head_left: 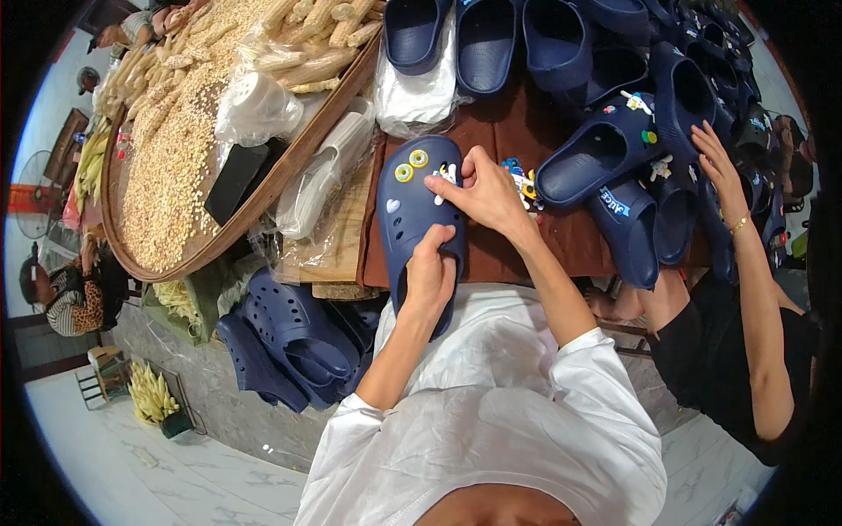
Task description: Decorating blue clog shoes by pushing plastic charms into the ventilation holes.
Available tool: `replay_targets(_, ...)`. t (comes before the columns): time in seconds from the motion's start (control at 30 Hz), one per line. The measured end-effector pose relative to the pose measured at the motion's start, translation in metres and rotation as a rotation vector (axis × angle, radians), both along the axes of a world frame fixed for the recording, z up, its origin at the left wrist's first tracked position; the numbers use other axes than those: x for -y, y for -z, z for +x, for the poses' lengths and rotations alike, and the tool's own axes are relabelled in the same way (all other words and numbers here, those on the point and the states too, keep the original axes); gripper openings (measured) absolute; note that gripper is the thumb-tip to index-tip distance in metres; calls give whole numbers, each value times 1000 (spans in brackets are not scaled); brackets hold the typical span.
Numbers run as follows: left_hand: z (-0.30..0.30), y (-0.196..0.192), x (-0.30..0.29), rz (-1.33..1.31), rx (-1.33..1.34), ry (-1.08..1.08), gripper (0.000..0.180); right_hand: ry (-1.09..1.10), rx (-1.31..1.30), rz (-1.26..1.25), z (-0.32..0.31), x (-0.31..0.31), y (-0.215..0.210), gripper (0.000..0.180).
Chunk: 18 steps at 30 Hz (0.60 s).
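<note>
A navy clog point(399, 241) with holes in its upper lies in front of me, toe pointing away. My left hand point(428, 272) grips it at the foot opening, thumb on top. On its toe, my right hand point(481, 191) pinches a small white figure-shaped shoe charm point(445, 173) with thumb and forefinger. Two yellow ring-shaped charms point(410, 165) and a pale heart charm point(393, 206) sit on the same upper. Just beyond my right hand, a heap of colourful loose charms point(519, 175) rests on the brown cloth point(500, 131), partly hidden by that hand.
A large round woven tray point(285, 162) of corn kernels and cobs stands at the left. Beside it lies a plastic-wrapped white clog point(324, 167). Several navy clogs point(487, 44) crowd the far and right sides; more point(303, 337) are low at left. A co-worker's hand point(721, 171) reaches in at right.
</note>
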State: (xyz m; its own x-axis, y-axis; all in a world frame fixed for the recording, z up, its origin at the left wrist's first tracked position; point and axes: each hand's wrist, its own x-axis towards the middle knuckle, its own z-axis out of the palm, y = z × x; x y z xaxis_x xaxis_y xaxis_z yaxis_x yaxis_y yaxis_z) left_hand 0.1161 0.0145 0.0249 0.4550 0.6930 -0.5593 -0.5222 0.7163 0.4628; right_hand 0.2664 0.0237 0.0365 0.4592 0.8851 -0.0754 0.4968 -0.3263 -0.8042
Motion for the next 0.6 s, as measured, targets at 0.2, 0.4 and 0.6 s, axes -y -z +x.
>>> replay_targets(0.2, -16, 4, 18, -39, -81, 4, 22, -155, 29, 137, -23, 34, -2, 42)
replay_targets(0.4, -25, 5, 11, -92, 141, -16, 40, -102, -56, 78, -12, 60, 7, 23)
replay_targets(0.6, -28, -4, 14, -169, 154, 55, 45, 29, 395, 136, 23, 60, 22, 20)
